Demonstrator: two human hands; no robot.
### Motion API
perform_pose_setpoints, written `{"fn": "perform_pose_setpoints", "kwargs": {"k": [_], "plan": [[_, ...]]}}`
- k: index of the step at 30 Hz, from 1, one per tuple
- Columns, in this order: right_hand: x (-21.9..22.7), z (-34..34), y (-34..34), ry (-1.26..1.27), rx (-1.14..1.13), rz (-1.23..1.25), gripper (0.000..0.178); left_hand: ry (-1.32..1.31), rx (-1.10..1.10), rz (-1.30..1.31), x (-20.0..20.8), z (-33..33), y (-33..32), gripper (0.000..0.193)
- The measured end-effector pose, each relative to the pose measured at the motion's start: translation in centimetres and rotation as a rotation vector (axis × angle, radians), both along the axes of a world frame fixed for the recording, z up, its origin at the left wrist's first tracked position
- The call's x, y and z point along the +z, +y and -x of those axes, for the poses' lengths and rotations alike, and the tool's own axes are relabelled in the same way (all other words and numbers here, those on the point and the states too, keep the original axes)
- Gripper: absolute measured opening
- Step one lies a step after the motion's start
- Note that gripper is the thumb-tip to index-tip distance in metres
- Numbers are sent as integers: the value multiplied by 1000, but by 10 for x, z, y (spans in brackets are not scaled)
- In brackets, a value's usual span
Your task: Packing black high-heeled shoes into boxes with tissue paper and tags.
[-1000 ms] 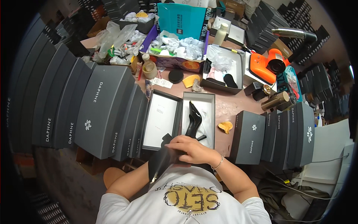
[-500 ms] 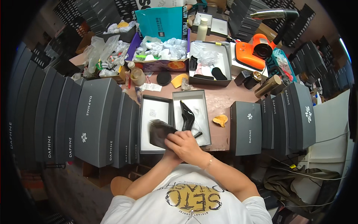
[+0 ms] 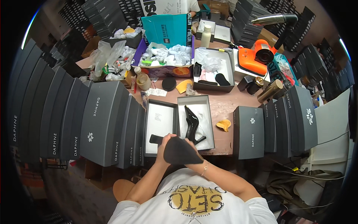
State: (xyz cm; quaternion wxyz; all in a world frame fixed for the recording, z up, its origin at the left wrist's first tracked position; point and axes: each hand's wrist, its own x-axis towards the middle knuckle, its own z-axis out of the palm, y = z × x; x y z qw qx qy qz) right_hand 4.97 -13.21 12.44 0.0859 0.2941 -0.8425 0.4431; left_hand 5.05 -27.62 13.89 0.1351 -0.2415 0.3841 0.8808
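Observation:
Close to my body, both hands hold a black high-heeled shoe [image 3: 182, 152] with its dark sole turned up and its heel pointing left. My left hand [image 3: 164, 145] is wrapped round the shoe near the heel. Behind the sole, my right hand [image 3: 195, 146] grips the other side, and most of its fingers are hidden. A second black high-heeled shoe [image 3: 191, 121] lies on its side on white paper in an open grey shoe box [image 3: 212, 128]. Left of it sits the grey box lid [image 3: 160, 112], its white inside facing up.
Grey shoe boxes stand in rows at the left [image 3: 97, 123] and right [image 3: 249, 130]. A yellow cloth-like piece [image 3: 223, 125] lies on the pink tabletop [image 3: 220, 102]. Farther back are a purple box [image 3: 164, 71] of crumpled paper, a cream bottle [image 3: 206, 36] and an orange machine [image 3: 251, 61].
The held shoe has come nearer my body and turned, its sole now facing up. My hands have moved apart onto its two sides. The whole view has shifted slightly.

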Motion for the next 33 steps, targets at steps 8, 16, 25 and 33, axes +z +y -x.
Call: {"fn": "perform_pose_setpoints", "kwargs": {"k": [8,16,25,33], "plan": [[68,15,17,-79,59,-200,29,-3,-11,-277,-1,14,-3,41],[70,20,32,-354,-87,184,48,-176,164,30,-5,28,7,37],[56,57,46,-981,80,590,21,413,-227,328,31,-7,20,66],[80,66,75,-461,-350,533,28,156,-103,-104,12,10,19,78]]}}
